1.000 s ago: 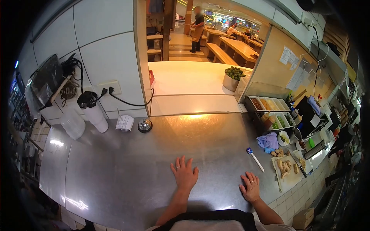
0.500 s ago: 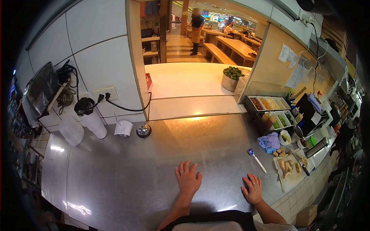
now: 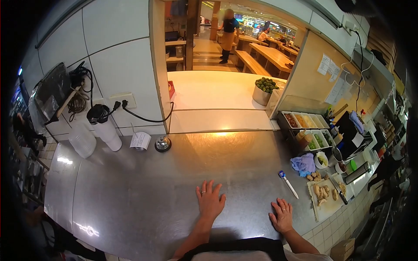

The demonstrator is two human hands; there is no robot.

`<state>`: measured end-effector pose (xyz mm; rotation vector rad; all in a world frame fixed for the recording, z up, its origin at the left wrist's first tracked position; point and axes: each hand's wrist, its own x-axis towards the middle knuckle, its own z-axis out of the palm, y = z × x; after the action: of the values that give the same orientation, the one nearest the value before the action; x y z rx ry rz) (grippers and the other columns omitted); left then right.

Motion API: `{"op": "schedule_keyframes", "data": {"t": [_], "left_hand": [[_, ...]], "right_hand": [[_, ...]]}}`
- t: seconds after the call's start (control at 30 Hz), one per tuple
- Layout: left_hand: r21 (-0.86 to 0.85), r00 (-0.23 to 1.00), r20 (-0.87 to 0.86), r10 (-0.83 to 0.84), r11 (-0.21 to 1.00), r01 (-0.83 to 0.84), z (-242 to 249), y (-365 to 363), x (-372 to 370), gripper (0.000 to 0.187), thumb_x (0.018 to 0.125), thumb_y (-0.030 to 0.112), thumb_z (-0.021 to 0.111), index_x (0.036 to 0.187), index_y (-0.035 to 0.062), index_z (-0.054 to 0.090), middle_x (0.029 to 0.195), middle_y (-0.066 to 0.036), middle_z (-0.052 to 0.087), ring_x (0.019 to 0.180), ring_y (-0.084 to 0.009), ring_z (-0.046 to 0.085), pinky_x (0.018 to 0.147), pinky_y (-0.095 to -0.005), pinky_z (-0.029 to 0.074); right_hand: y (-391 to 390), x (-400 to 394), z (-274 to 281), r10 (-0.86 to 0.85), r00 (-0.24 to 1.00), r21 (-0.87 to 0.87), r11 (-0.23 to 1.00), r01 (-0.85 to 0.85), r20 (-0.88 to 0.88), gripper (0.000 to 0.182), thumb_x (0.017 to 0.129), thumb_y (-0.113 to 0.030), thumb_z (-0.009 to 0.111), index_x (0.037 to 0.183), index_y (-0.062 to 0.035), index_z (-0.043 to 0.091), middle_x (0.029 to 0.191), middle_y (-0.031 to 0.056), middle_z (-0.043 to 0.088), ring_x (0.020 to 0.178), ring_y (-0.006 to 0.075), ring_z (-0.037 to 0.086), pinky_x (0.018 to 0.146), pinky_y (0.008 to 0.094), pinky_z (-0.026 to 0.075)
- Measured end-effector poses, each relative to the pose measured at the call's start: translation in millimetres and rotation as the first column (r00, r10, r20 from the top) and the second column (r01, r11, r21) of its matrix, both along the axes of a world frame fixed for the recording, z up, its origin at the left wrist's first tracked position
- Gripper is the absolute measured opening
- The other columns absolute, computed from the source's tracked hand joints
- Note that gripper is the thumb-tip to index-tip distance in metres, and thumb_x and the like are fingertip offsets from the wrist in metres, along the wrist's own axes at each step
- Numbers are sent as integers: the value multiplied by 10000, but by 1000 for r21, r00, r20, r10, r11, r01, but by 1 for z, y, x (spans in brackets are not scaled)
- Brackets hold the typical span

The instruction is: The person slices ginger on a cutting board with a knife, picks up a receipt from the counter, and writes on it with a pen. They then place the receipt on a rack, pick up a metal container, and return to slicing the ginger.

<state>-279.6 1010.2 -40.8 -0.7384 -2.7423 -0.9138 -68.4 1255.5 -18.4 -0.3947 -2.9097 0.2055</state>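
Observation:
My left hand (image 3: 210,201) lies flat on the stainless steel counter (image 3: 143,191), palm down, fingers spread, a ring on one finger. My right hand (image 3: 282,215) rests flat near the counter's front edge, fingers apart, also with a ring. Neither hand holds anything. A white tool with a blue end (image 3: 288,183) lies on the counter just beyond my right hand. A cutting board (image 3: 325,195) with pieces of ginger sits to the right of it.
A call bell (image 3: 163,144), a paper slip (image 3: 140,140), a white blender jar (image 3: 104,126) and a plastic container (image 3: 82,140) stand at the back left. Ingredient trays (image 3: 307,126), a purple cloth (image 3: 303,163) and a bowl of limes (image 3: 264,89) are at right. A person in an apron (image 3: 227,30) stands beyond the pass-through.
Both hands stay flat on the counter. The view has shifted slightly, and the person in the dining area has stepped a little to the right.

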Motion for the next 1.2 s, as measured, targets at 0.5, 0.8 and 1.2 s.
{"op": "schedule_keyframes", "data": {"t": [0.5, 0.8, 1.2], "left_hand": [[6, 1000, -17, 7, 1000, -7, 1, -1, 0, 411, 804, 285, 645, 1179, 125, 599, 1331, -131, 463, 1314, -336, 335, 1082, -583, 178], [42, 998, 7, 55, 998, -55, -2, 4, -6, 448, 826, 317, 621, 1212, 95, 574, 1322, -125, 483, 1305, -321, 350, 1090, -559, 181], [-16, 1000, 17, 23, 1000, -22, -4, 2, -2, 424, 946, 373, 464, 1223, 69, 567, 1327, -108, 493, 1309, -301, 353, 1110, -506, 175]], "right_hand": [[1, 1, -3, 0, 1000, 11, 1000, 0, -11, 489, 802, -320, 657, 1251, -168, 534, 1377, 123, 437, 1288, 336, 365, 1054, 538, 244], [3, -1, -4, 15, 999, 19, 1000, -14, -41, 490, 805, -308, 656, 1256, -163, 527, 1374, 129, 434, 1284, 341, 367, 1056, 535, 242], [-51, -213, 326, -4, 940, -725, 638, -260, -340, 896, 826, -813, 159, 427, -61, 437, 399, 36, 371, 390, 146, 410, 429, 271, 327]]}}
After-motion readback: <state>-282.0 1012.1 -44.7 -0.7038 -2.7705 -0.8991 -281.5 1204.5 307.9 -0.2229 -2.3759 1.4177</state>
